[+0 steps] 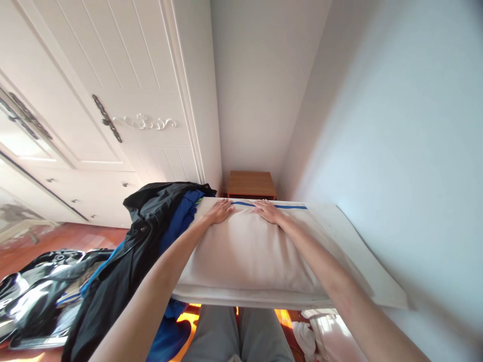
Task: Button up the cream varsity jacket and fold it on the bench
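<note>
A white cloth (pixel 241 251), perhaps a garment, lies spread over a white board-like surface (pixel 341 229) in front of me. Along its far edge runs a blue stripe (pixel 290 206). My left hand (pixel 219 211) rests palm down on the cloth's far left part, fingers stretched out. To its right, my right hand (pixel 267 211) lies flat by the blue stripe, its fingers also extended. Small creases show in the cloth near both hands. Neither hand grips anything.
Black and blue clothes (pixel 151 226) hang over the surface's left end. An open suitcase (pixel 45 296) with clothes lies on the floor at left. A white wardrobe (pixel 151 156) stands beyond it, a brown cabinet (pixel 252 183) behind. A wall (pixel 396 151) bounds the right.
</note>
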Action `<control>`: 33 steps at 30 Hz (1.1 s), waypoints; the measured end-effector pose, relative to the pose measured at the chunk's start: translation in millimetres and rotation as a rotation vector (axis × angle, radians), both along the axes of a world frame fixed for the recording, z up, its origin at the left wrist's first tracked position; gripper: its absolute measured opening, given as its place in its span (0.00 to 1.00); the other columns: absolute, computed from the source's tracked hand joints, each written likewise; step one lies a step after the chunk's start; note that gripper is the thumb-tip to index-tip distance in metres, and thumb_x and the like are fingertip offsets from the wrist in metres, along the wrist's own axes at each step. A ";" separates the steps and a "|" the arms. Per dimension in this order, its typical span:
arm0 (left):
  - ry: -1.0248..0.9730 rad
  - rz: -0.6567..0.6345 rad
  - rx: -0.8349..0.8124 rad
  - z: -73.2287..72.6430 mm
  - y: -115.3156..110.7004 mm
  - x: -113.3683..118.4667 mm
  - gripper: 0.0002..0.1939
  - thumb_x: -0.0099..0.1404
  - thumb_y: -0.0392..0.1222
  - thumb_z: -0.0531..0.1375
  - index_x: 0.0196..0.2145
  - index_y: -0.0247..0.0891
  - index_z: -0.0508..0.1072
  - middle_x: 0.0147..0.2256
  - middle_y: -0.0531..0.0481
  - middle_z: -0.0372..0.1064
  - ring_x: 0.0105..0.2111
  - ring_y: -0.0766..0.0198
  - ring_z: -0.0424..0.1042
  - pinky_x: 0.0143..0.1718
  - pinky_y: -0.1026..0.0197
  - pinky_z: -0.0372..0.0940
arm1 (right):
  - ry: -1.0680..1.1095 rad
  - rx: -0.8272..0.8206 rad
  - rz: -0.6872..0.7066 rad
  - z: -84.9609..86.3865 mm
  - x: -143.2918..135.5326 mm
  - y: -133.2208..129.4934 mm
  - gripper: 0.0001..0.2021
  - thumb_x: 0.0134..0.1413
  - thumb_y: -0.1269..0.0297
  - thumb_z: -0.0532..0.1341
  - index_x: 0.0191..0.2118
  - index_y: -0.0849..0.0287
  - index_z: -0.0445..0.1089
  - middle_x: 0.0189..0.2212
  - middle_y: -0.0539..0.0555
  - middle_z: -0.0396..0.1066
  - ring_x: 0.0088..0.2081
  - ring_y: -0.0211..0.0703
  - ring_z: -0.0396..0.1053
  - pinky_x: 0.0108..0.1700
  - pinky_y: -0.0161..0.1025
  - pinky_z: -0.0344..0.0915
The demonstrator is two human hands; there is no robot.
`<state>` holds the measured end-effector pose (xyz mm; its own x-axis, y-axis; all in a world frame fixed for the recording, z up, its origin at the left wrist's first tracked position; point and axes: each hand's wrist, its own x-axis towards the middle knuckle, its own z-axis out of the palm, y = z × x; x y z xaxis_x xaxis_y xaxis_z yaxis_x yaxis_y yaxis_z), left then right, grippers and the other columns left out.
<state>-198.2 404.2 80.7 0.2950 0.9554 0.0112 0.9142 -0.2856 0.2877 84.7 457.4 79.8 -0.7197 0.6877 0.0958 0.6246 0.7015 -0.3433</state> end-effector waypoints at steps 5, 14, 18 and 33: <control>-0.021 0.013 -0.026 -6.5 2.6 -8.5 0.35 0.74 0.59 0.36 0.68 0.35 0.57 0.69 0.42 0.49 0.70 0.53 0.44 0.69 0.50 0.38 | -0.059 -0.021 -0.029 -5.2 18.0 11.1 0.37 0.67 0.38 0.38 0.69 0.56 0.56 0.69 0.56 0.53 0.71 0.51 0.46 0.71 0.55 0.38; -0.123 0.100 -0.049 -2.7 -1.6 -5.2 0.34 0.73 0.61 0.40 0.67 0.39 0.60 0.69 0.44 0.51 0.70 0.51 0.46 0.69 0.48 0.38 | -0.163 -0.084 -0.215 -6.8 19.6 13.4 0.41 0.63 0.33 0.34 0.72 0.53 0.50 0.71 0.56 0.44 0.72 0.53 0.39 0.71 0.58 0.34; -0.223 0.164 -0.037 1.7 -11.1 -18.6 0.40 0.73 0.62 0.31 0.66 0.36 0.61 0.67 0.43 0.54 0.68 0.53 0.53 0.68 0.52 0.47 | -0.196 -0.097 -0.273 -1.8 25.0 12.9 0.40 0.65 0.36 0.33 0.71 0.54 0.50 0.71 0.56 0.44 0.72 0.51 0.38 0.71 0.57 0.36; -0.063 -0.111 0.073 9.3 -79.1 -7.8 0.37 0.73 0.65 0.39 0.70 0.41 0.52 0.71 0.45 0.43 0.71 0.54 0.40 0.70 0.47 0.36 | -0.044 0.187 0.210 19.2 -26.0 -82.0 0.35 0.68 0.40 0.41 0.70 0.58 0.54 0.70 0.61 0.50 0.71 0.55 0.45 0.70 0.57 0.42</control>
